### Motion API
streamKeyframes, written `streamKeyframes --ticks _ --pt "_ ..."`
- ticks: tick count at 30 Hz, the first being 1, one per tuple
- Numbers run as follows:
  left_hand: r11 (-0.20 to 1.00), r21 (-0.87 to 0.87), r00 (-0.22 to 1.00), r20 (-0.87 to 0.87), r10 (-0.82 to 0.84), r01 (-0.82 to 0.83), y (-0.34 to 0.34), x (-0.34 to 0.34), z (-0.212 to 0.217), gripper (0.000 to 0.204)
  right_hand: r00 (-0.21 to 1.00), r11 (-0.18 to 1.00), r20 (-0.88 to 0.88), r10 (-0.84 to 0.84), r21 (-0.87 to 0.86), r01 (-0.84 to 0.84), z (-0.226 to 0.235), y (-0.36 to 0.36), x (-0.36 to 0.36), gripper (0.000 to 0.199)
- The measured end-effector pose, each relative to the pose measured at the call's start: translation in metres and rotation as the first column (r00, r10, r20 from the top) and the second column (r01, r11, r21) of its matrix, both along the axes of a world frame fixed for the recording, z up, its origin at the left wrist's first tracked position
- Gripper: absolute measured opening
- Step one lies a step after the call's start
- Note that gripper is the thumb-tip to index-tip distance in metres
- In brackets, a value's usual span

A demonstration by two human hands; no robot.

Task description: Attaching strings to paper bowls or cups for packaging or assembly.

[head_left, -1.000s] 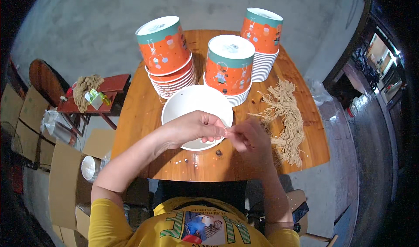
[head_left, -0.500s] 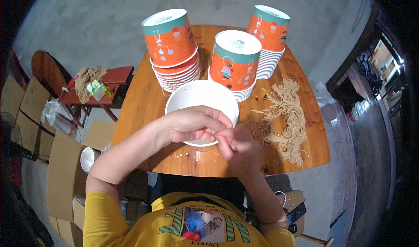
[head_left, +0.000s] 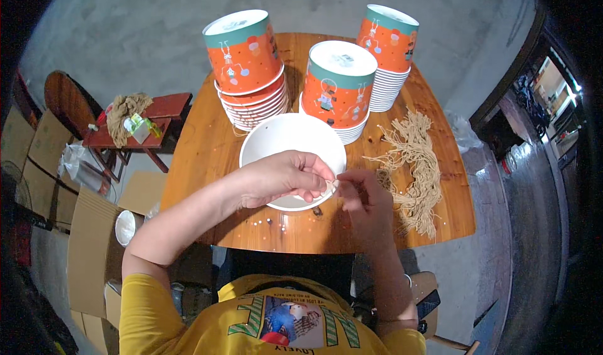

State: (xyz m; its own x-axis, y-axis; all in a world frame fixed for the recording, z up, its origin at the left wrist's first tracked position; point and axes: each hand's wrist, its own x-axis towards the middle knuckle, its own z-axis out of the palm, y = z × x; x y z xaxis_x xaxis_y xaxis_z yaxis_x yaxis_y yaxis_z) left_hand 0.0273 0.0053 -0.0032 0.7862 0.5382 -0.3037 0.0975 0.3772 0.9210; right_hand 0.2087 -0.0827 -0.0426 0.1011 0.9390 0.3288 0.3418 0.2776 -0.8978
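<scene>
My left hand point(head_left: 286, 178) is over the near part of a white paper bowl point(head_left: 273, 140), thumb and fingers pinched on a thin pale string point(head_left: 331, 184). At the bowl's right rim, my right hand point(head_left: 369, 207) has its thumb and forefinger closed at the same string. The string is small, and its exact shape is hard to make out. To the right lies a loose bundle of tan strings point(head_left: 419, 173). Tiny white beads or crumbs point(head_left: 269, 220) dot the wood in front of the bowl.
Behind the bowl, upturned orange and green paper buckets stand in stacks at the left point(head_left: 242, 60), middle point(head_left: 339, 88) and right point(head_left: 388, 41) of the wooden table point(head_left: 188, 185). A red bench point(head_left: 169, 107) is farther left. Cardboard point(head_left: 94, 254) and a white cup point(head_left: 129, 227) are beside me.
My right hand has moved a little right, away from my left fingers, and its fingers have straightened somewhat. The pale string now shows between the hands.
</scene>
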Motion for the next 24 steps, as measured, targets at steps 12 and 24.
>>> streamKeyframes --ticks 12,24 --pt "0.964 0.26 0.994 -0.105 -0.023 0.05 -0.006 0.007 0.0 0.008 0.965 0.96 0.056 0.256 0.102 -0.26 0.033 0.029 0.005 0.011" --pt "0.987 0.161 0.995 -0.098 -0.006 0.021 -0.006 0.009 0.002 0.013 0.975 0.948 -0.121 0.186 0.283 -0.146 -0.006 0.027 0.03 0.008"
